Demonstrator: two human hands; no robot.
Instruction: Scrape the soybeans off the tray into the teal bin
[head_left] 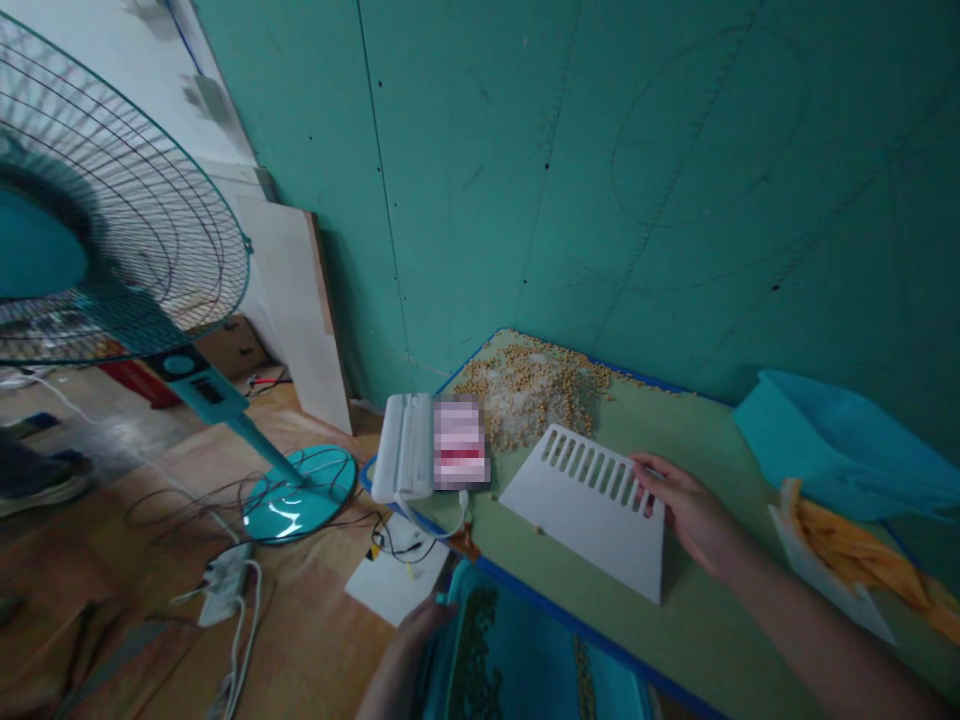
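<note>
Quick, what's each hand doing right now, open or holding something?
Left hand: at the rim of the blue bin; grip cannot be told.
Right hand: closed on the white slotted board.

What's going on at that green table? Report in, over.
Right hand holding slotted white board by its right side. Left hand at rim of lower blue bin. Tan-and-white pile beyond board, phone to its left.

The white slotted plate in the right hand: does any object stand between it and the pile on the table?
Nothing visible stands between the white slotted plate and the pile; the two are close together. The white device stands left of this path.
</note>
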